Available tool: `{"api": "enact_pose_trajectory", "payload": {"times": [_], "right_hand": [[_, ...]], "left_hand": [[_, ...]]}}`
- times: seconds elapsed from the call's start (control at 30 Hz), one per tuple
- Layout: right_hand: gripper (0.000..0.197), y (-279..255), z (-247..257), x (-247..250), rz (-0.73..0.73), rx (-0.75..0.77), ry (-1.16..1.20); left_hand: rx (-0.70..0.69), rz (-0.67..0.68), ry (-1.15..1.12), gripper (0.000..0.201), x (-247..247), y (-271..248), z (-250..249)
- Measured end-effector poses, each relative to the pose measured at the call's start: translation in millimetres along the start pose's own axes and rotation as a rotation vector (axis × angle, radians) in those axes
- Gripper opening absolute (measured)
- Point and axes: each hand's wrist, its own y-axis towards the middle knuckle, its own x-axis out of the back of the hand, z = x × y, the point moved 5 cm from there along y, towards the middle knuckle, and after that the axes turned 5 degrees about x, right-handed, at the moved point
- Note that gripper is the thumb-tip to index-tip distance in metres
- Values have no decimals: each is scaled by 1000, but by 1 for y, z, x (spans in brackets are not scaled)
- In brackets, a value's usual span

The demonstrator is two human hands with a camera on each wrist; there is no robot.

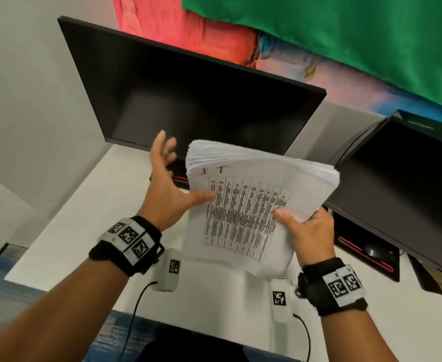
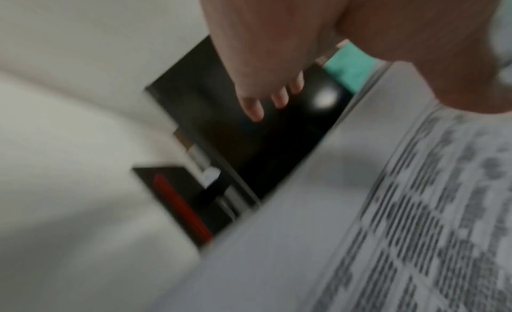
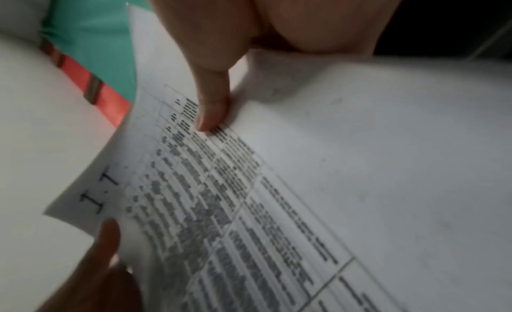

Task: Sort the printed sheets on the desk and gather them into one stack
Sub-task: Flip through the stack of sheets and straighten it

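A thick stack of printed sheets (image 1: pixel 254 184) is held up in the air above the white desk (image 1: pixel 84 218), tilted toward me. Its top sheet carries a dense table and a handwritten "I.T". My right hand (image 1: pixel 300 223) grips the stack at its lower right edge, thumb (image 3: pixel 210 111) on top and fingers hidden underneath. My left hand (image 1: pixel 173 189) is beside the stack's left edge with its fingers (image 2: pixel 255 106) straight and spread, clear of the paper. Only the left thumb (image 3: pixel 108 235) touches the top sheet (image 2: pixel 360 207).
A dark monitor (image 1: pixel 188 100) stands just behind the stack, with a second one (image 1: pixel 410 192) at the right. Below the right monitor, a mouse (image 1: pixel 374 250) lies on a black pad with red trim. A dark item with a red line (image 1: pixel 178 176) sits under the first monitor.
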Motion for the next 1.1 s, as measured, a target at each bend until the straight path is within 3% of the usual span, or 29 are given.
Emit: {"api": "enact_pose_trajectory", "payload": {"times": [0.03,0.1,0.2,0.3,0.4,0.5,0.57,0.83,0.9,1.0,1.1], "right_hand": [[32,0,-3,-2,13,-16,29],[33,1,-6,-8,26,-40,41],[31,1,-4,-9,-43,-23,-8],[33,-13,-9,-6,-186,12,7],[33,-38,-32,-11,-236,-78,9],[61,-50,-53,-8,-202,-187,-13],[75,-47,-55,0,-212,-203,23],[104,-40,-36,7,-228,-70,121],[114,-39,-34,7,-171,-60,123],[109,-41,-28,8,-178,4,108],[90,-40,-20,7,-186,-4,171]], "left_hand": [[113,137,-166,128,-13,0,15],[205,305,-314,101,-30,-2,26],[132,189,-140,46,-39,-6,17],[31,-15,33,27,-46,-27,11],[71,30,9,39,-58,-46,29],[200,188,-30,76,-63,-44,56],[206,252,-47,82,-63,-37,62],[200,344,-175,57,-68,-26,55],[171,358,-183,52,-69,-25,51],[138,381,-187,50,-70,-23,47],[152,382,-203,45,-69,-23,47]]}}
